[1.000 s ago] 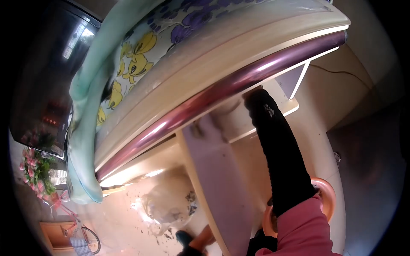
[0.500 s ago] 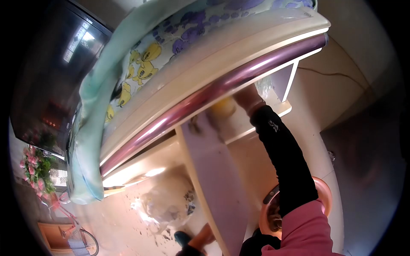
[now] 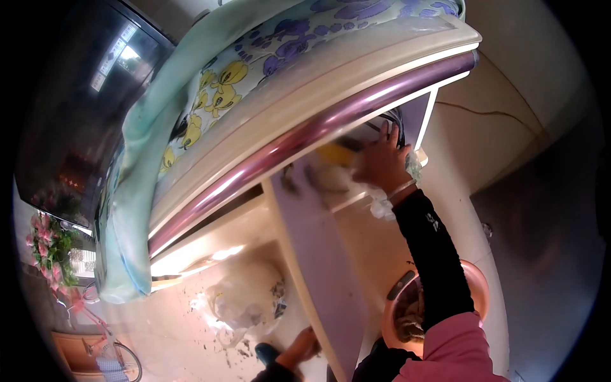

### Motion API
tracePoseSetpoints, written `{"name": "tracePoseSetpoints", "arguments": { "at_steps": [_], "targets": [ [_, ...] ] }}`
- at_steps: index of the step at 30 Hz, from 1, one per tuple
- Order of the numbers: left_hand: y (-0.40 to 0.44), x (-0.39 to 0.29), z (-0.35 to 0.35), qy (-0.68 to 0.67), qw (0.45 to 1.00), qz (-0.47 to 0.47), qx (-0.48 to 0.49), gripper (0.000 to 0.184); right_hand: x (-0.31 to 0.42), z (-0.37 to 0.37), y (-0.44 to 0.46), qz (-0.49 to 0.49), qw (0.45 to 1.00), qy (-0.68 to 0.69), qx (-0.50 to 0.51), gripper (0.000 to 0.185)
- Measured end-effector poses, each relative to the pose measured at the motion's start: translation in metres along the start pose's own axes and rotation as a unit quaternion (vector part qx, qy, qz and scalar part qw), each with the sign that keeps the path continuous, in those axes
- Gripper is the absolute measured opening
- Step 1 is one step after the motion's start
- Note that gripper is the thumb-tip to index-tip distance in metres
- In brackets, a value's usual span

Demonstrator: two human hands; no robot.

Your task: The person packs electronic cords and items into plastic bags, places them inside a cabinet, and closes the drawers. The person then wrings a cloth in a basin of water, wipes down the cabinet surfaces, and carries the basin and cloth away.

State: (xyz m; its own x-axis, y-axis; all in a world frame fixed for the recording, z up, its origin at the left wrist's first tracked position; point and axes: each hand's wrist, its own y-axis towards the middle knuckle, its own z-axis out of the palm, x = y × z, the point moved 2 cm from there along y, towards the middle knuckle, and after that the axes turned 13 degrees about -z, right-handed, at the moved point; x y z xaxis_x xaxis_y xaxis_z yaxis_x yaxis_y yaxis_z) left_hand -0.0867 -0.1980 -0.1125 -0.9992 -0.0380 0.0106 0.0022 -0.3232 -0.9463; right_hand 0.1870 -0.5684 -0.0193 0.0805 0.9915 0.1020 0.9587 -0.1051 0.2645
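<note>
My right hand (image 3: 384, 164) is at the mouth of a low cabinet compartment, its fingers pointing inward. Crumpled clear plastic (image 3: 382, 208) sticks out on both sides of the palm, seemingly gripped beneath it. Black cables (image 3: 398, 121) lie just beyond the fingertips. A blurred yellow object (image 3: 335, 155) sits inside, left of the hand. My left hand (image 3: 305, 345) is low, against the edge of the purple panel (image 3: 321, 274) that stands out from the cabinet; its fingertips are hidden, so its grip cannot be judged.
A patterned cloth (image 3: 223, 95) covers the cabinet top (image 3: 382, 44). An orange basin (image 3: 474, 286) with brownish contents stands by my right arm. A clear plastic bag (image 3: 248, 299) and dark crumbs lie on the floor at left. A wire (image 3: 490, 113) runs along the right.
My right hand has drawn back from inside the compartment toward me, bringing clear plastic out with it. Black cables now show where the plastic was. My left hand stays by the panel.
</note>
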Motion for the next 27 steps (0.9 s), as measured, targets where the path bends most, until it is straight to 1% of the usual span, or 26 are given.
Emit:
{"name": "tracePoseSetpoints", "arguments": {
  "at_steps": [1,2,4,5,6,7,8,9,10,11,12,14,15,16,17,18,20,22,24,26,27],
  "targets": [
    [-0.006,-0.004,0.007,-0.018,0.999,0.018,-0.02,0.029,-0.003,0.01,0.001,0.002,0.998,0.038,0.046,0.074],
    [-0.019,-0.011,0.02,-0.018,0.999,0.02,-0.017,0.029,-0.007,0.01,0.004,0.002,0.998,0.035,0.044,0.074],
    [-0.051,-0.025,0.04,0.169,0.983,0.069,-0.015,0.024,-0.007,0.01,0.008,-0.044,0.98,0.081,0.177,0.071],
    [-0.043,-0.025,0.029,0.067,0.998,0.01,0.01,0.021,-0.009,0.012,0.007,-0.048,0.981,0.077,0.174,0.071],
    [-0.05,-0.029,0.027,0.065,0.998,0.015,0.016,0.021,-0.012,0.015,0.004,-0.044,0.982,0.116,0.146,0.068],
    [-0.06,-0.035,0.026,0.123,0.992,-0.02,0.027,0.021,-0.015,0.013,-0.001,-0.041,0.98,0.155,0.118,0.065],
    [-0.07,-0.037,0.021,0.181,0.981,-0.054,0.036,0.021,-0.017,0.011,-0.008,-0.046,0.981,0.151,0.116,0.065],
    [-0.07,-0.039,0.008,0.205,0.976,-0.062,0.04,0.022,-0.017,0.007,-0.016,-0.024,0.976,0.19,0.106,0.062],
    [-0.086,-0.048,0.011,0.228,0.969,-0.072,0.066,0.023,-0.016,0.001,-0.024,-0.004,0.969,0.23,0.095,0.059],
    [-0.104,-0.055,0.016,0.257,0.963,-0.071,0.041,0.021,-0.015,-0.008,-0.033,-0.006,0.973,0.217,0.073,0.052],
    [-0.121,-0.064,0.022,0.286,0.956,-0.071,0.015,0.019,-0.019,-0.005,-0.043,-0.013,0.974,0.214,0.072,0.052],
    [-0.139,-0.077,0.015,0.29,0.955,-0.056,0.035,0.021,-0.032,0.007,-0.064,0.002,0.937,0.346,0.034,0.044],
    [-0.149,-0.082,0.017,0.296,0.954,-0.041,0.024,0.023,-0.036,0.005,-0.079,-0.001,0.938,0.345,0.035,0.044],
    [-0.163,-0.088,0.026,0.323,0.946,-0.027,-0.001,0.023,-0.04,0.001,-0.095,0.053,0.872,0.485,0.037,0.038],
    [-0.166,-0.091,0.025,0.324,0.946,-0.014,0.001,0.023,-0.042,-0.004,-0.11,0.107,0.784,0.611,0.038,0.031],
    [-0.169,-0.095,0.023,0.327,0.945,-0.001,0.005,0.024,-0.042,-0.019,-0.125,0.106,0.786,0.607,0.036,0.031],
    [-0.172,-0.1,0.021,0.333,0.942,0.019,0.029,0.023,-0.042,-0.051,-0.159,0.191,0.736,0.648,0.039,0.023],
    [-0.173,-0.107,0.024,0.339,0.938,0.037,0.056,0.023,-0.052,-0.059,-0.197,0.174,0.667,0.724,-0.022,0.023],
    [-0.176,-0.112,0.027,0.344,0.936,0.061,0.039,0.021,-0.079,-0.068,-0.245,0.133,0.722,0.679,0.004,0.025],
    [-0.173,-0.115,0.019,0.326,0.94,0.071,0.078,0.02,-0.06,-0.114,-0.282,0.164,0.627,0.761,0.016,0.031],
    [-0.175,-0.118,0.018,0.323,0.939,0.079,0.089,0.021,-0.075,-0.105,-0.316,0.182,0.644,0.743,0.01,0.03]
  ]
}}
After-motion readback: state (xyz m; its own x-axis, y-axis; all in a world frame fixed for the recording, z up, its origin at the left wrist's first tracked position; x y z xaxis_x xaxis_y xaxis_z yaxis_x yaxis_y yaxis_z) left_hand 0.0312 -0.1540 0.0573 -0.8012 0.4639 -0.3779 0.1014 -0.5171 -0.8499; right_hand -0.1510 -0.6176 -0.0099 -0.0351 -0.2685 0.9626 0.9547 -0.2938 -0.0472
